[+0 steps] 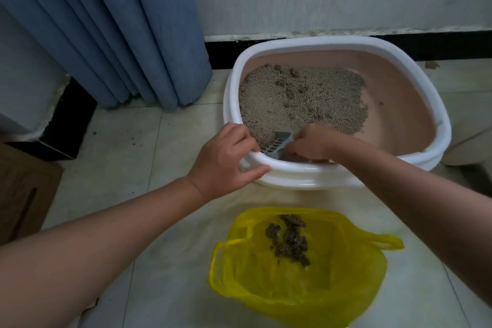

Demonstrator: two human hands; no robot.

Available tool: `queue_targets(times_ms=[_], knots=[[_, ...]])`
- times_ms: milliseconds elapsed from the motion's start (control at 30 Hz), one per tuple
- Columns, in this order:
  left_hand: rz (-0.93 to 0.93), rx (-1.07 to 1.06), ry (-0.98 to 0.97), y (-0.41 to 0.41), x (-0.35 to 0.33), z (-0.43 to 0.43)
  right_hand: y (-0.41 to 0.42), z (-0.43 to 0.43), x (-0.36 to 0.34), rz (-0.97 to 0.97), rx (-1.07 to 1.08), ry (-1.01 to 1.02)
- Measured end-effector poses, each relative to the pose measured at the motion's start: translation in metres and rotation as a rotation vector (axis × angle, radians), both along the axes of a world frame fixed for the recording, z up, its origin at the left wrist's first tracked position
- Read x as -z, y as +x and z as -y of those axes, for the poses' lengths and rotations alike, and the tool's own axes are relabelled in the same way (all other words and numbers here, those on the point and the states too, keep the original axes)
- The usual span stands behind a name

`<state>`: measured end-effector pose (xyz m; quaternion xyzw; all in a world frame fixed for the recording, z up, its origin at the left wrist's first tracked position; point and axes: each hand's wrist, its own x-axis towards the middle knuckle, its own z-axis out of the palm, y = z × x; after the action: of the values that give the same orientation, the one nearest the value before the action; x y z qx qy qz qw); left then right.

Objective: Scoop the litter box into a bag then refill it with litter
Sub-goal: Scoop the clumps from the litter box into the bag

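A litter box with a white rim and pink inside stands on the floor against the wall. Grey-brown litter with darker clumps fills its left half; the right part of the bottom is bare. My left hand grips the near rim of the box, thumb outside, fingers over the edge. My right hand is inside the box at the near edge, holding a grey slotted scoop that is tilted down into the litter. An open yellow plastic bag lies on the floor in front of the box, with dark clumps in it.
Blue curtains hang at the left, reaching the floor. A brown cardboard box stands at the far left. A black skirting board runs along the white wall behind the litter box. The floor is light tile with scattered crumbs.
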<state>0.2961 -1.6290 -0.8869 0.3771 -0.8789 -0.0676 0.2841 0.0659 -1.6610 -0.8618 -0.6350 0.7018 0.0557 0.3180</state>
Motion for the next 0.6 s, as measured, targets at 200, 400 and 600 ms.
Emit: queue_targets(times_ms=[200, 400, 600], knots=[[0.014, 0.022, -0.046, 0.001, 0.003, 0.006, 0.041, 0.005, 0.004, 0.055, 0.000, 0.088], [-0.028, 0.009, -0.035, 0.001, 0.006, 0.006, 0.017, 0.013, 0.026, 0.164, 0.067, -0.008], [-0.002, 0.021, -0.063, 0.001, 0.006, 0.009, 0.011, 0.011, 0.027, 0.324, 0.088, -0.107]])
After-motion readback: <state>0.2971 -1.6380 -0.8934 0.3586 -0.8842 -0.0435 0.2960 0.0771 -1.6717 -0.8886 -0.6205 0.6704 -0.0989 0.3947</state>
